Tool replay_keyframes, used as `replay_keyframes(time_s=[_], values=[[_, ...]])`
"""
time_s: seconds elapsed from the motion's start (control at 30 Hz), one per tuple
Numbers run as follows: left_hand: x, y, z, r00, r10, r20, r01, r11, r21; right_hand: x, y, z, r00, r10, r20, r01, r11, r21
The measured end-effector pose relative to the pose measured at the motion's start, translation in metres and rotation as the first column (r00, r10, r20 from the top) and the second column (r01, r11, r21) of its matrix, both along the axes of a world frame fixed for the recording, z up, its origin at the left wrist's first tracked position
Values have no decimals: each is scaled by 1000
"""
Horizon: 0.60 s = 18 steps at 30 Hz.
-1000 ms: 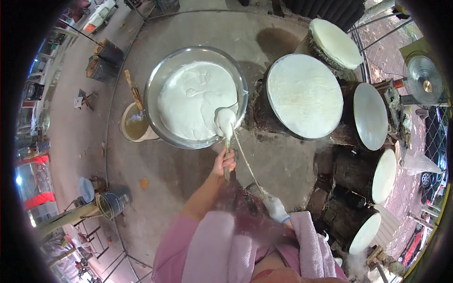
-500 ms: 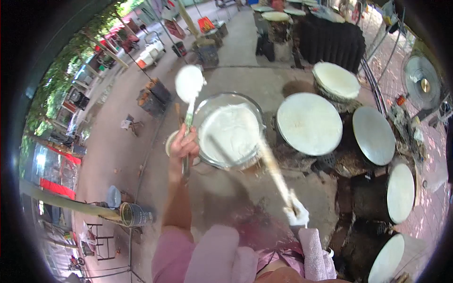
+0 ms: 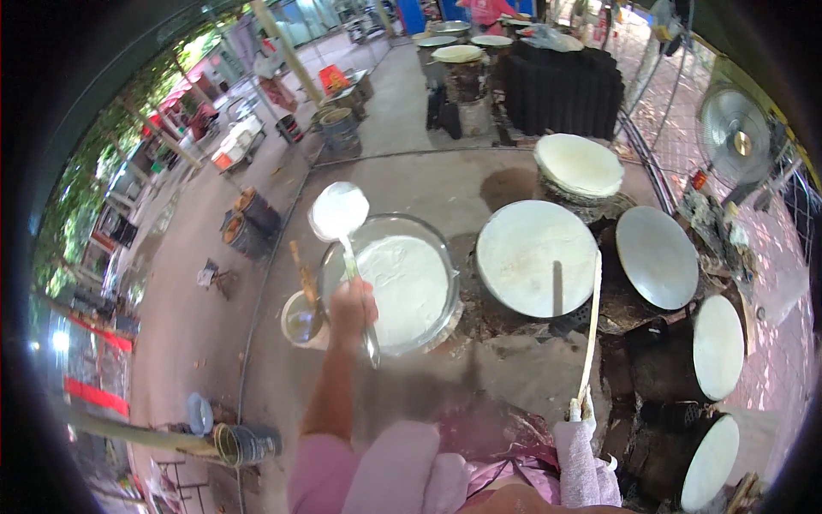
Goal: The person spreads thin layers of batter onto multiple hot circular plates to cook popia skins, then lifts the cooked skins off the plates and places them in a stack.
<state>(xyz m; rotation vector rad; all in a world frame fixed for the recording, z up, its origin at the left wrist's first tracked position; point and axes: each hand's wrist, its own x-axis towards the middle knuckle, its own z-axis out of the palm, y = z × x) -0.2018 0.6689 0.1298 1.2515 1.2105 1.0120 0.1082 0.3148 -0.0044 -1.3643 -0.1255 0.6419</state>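
Observation:
My left hand (image 3: 353,307) is closed round the handle of a ladle (image 3: 340,210), whose round bowl is coated white and sits above the far left rim of a wide metal basin (image 3: 384,226). Thick white batter (image 3: 402,291) fills much of the basin. My right hand (image 3: 584,409), in a white glove and partly hidden by a towel-like sleeve, grips a long, thin pale stick (image 3: 592,334). The stick points up and away beside the right edge of a round griddle (image 3: 531,265) covered with a pale layer, casting a shadow on it.
Several more round griddles curve along my right, including a greyish one (image 3: 658,257). A pale stacked round (image 3: 580,165) stands behind. Left of the basin is a small tub (image 3: 303,321) with a wooden handle in it. A fan (image 3: 735,137) stands far right; a person (image 3: 488,8) is at the back.
My right hand has swung the stick from the basin's right rim to the griddle's right edge. The ladle and left hand have come lower in view, and the whole view has shifted.

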Motion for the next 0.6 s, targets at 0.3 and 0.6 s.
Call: replay_keyframes(time_s=[0.3, 0.6], values=[[176, -32, -18, 571, -320, 756, 818, 293, -494, 108, -37, -40, 995, -79, 61, 87, 988, -132], [473, -121, -14, 579, -687, 440, 782, 312, -540, 263, -134, -67, 982, -182, 51, 189, 954, -233]])
